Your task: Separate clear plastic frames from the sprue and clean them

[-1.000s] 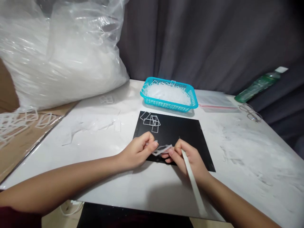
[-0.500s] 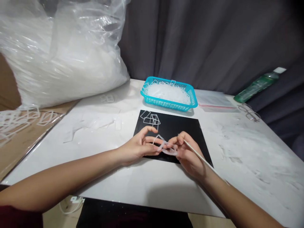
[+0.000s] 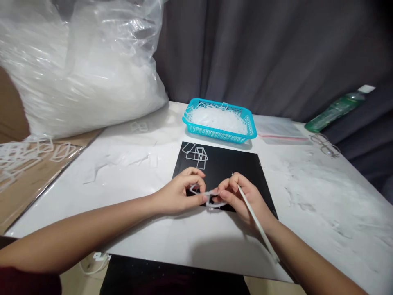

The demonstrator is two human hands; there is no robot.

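Left hand (image 3: 186,191) and right hand (image 3: 244,198) both pinch white frame pieces (image 3: 211,204) over the black mat (image 3: 239,164), dark backing presumably for contrast, pale stick (image 3: 258,224) tucked in the right's grip, likely leaving thumb and fingertips free.

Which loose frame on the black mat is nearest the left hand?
The frontmost white frame: its end juts past the others toward the left hand.

White frames (image 3: 215,205) between the fingers (image 3: 196,179), blurred and partly hidden
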